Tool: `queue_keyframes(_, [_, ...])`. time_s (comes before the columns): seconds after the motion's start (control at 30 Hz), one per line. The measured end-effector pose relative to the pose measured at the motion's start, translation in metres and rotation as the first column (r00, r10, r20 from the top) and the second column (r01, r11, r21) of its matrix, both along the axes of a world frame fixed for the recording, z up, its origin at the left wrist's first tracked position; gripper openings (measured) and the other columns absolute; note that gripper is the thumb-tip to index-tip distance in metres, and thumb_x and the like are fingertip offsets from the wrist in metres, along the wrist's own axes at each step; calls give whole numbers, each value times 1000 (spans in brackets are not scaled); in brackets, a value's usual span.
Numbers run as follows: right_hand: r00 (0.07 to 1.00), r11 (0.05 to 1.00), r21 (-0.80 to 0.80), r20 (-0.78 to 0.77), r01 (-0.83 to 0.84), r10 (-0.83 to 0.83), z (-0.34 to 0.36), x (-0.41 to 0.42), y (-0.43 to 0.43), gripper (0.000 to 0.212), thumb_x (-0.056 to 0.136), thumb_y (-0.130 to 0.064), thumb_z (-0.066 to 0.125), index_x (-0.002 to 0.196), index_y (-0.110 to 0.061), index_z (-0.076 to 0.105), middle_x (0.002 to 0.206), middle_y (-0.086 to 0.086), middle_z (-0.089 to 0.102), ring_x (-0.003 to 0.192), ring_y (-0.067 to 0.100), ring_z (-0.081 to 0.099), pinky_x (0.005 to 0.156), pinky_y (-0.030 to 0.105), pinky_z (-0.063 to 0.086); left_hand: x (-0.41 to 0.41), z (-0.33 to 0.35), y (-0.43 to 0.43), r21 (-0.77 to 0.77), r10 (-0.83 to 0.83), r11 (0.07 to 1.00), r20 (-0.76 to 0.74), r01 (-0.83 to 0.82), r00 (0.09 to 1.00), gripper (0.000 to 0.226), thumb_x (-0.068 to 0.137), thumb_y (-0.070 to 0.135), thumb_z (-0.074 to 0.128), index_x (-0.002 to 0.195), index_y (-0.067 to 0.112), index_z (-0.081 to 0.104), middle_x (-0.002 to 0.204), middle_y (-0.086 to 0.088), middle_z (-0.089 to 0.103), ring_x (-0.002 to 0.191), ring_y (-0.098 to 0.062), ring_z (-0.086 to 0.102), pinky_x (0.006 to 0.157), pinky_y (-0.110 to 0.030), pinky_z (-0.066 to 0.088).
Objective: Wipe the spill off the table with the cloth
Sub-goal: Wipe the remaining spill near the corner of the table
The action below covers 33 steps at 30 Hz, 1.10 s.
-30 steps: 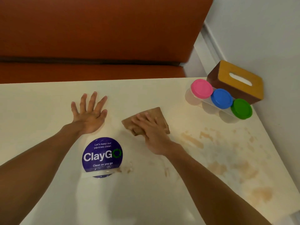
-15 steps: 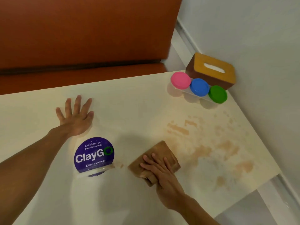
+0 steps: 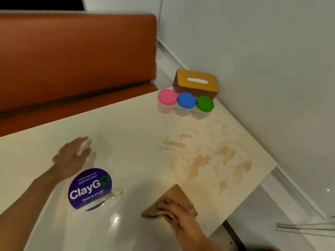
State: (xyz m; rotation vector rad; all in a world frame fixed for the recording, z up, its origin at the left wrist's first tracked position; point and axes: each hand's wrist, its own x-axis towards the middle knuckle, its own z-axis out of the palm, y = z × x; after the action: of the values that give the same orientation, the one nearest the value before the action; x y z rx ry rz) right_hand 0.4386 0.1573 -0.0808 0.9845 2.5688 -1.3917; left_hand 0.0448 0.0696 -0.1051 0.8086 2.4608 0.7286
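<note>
**A:** Cream surface (image 3: pixel 136 127) across the frame, with an orange padded bench (image 3: pixel 72 60) behind it at upper left and a pale wall (image 3: pixel 262 69) running down the right.

**B:** And there's the spill (image 3: pixel 203 160), brownish smears and streaks over the right half of the surface, centre right of the frame.

**A:** The tan cloth (image 3: pixel 175 195) sits low, bottom centre, just below and left of those smears and close to the near edge.

**B:** The right hand (image 3: pixel 179 212) is flat on top of it, fingers (image 3: pixel 170 202) stretched out and spread. It's pressing down, not curled round the cloth.

**A:** The left hand (image 3: pixel 72 156), left of centre, is motion-blurred. Its fingers are straight, palm down, gripping nothing. I can't tell whether it touches the surface.

**B:** Just below it is a round purple sticker (image 3: pixel 89 189) reading "ClayGo", with a smudge at its lower right edge.

**A:** In the far corner, upper right, a brown tissue box (image 3: pixel 196 82) with a yellow top stands near the wall.

**B:** Three tubs are lined up right in front of it, lids side by side: the pink lid (image 3: pixel 167 96), the blue lid (image 3: pixel 186 100) and the green lid (image 3: pixel 204 104).
</note>
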Motion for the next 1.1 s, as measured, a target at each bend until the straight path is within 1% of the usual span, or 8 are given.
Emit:
queue_keyframes(0.13, [989, 981, -136, -48, 135, -143, 35, -23, 6, 40, 99, -15, 46, 118, -47, 61, 129, -18, 58, 116, -1, 54, 101, 20, 44, 86, 45, -23, 225, 7, 972, 255, -66, 967, 29, 97, 26, 54, 121, 43, 56, 124, -1, 62, 99, -22, 64, 77, -30, 55])
queue_keyframes(0.33, [896, 890, -447, -354, 91, -269, 75, -46, 15, 37, 105, -29, 37, 141, -27, 48, 148, -15, 46, 142, 6, 34, 118, 38, 25, 213, 74, -25, 344, -173, 938, 354, 44, 919, 74, 78, 19, 79, 135, 47, 41, 138, 30, 43, 128, 8, 42, 104, -18, 34])
queue_keyframes(0.43, [911, 861, -505, -329, 54, -250, 86, -48, 25, 35, 99, -49, 43, 132, -41, 52, 138, -15, 56, 130, 4, 50, 109, 32, 39, 252, 81, -3, 402, -286, 908, 383, 121, 878, 108, 70, 21, 86, 147, 45, 14, 147, 38, 21, 129, 25, 23, 98, 2, 26])
queue_keyframes(0.6, [964, 771, -635, -183, 33, -192, 92, -42, 46, 30, 96, -46, 51, 125, -37, 54, 114, -8, 67, 109, 3, 64, 102, 39, 49, 275, 80, 33, 527, -284, 845, 587, -91, 758, 106, 72, -5, 80, 148, 41, 22, 149, 29, 34, 132, 8, 39, 86, -25, 55])
queue_keyframes(0.7, [986, 701, -713, -137, -32, -94, 95, -29, 73, 31, 98, -51, 42, 121, -39, 59, 116, -18, 66, 111, -1, 61, 102, 30, 47, 294, 76, 60, 458, 19, 805, 617, -378, 787, 59, 88, -7, 61, 130, 33, 53, 126, 7, 65, 111, -3, 63, 74, -19, 56])
queue_keyframes(0.8, [992, 706, -697, -113, -125, 64, 96, -15, 102, 23, 98, -54, 38, 105, -54, 61, 105, -35, 63, 102, -15, 58, 89, 15, 46, 304, 76, 77, 283, 265, 703, 747, -652, 610, 14, 96, 19, 57, 103, 24, 68, 89, -1, 77, 78, -13, 74, 54, -22, 56])
queue_keyframes(0.93, [992, 828, -552, -117, -95, 36, 72, -5, 159, 21, 100, -32, 51, 114, -37, 65, 113, -23, 66, 104, -10, 61, 82, 10, 46, 302, 72, 82, 148, 386, 643, 784, -751, 486, 22, 96, 36, 55, 95, 20, 69, 83, -1, 77, 78, -22, 74, 64, -31, 55])
queue_keyframes(1.1, [992, 991, -132, -116, 37, -52, 32, -11, 246, 27, 98, -7, 51, 106, -27, 67, 118, -3, 63, 120, 19, 58, 100, 24, 42, 256, 75, 98, 220, 474, 733, 514, -644, 715, 33, 96, 43, 49, 88, 16, 66, 73, -4, 71, 72, -26, 66, 66, -38, 52])
